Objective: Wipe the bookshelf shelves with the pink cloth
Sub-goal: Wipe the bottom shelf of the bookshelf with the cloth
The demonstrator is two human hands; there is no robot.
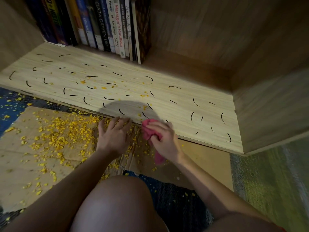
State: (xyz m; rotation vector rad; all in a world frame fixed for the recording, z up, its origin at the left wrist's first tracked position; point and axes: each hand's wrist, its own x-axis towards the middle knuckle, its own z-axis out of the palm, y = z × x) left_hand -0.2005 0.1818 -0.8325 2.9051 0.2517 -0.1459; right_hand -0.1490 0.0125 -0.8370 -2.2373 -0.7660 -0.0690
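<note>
Gripping pink cloth (151, 132), right hand (164, 138); long axis outward from shelf (184, 101) edge.

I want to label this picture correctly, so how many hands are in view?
2. The left hand rests open on the crumbs just in front of the shelf; the right hand grips the cloth at the shelf's front edge. None seems hidden.

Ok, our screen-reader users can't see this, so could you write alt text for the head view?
A right hand grips a crumpled pink cloth at the front edge of a pale wooden shelf covered in curved black marks and yellow crumbs. The left hand rests on crumb-strewn brown cardboard; upright books stand behind.
</note>
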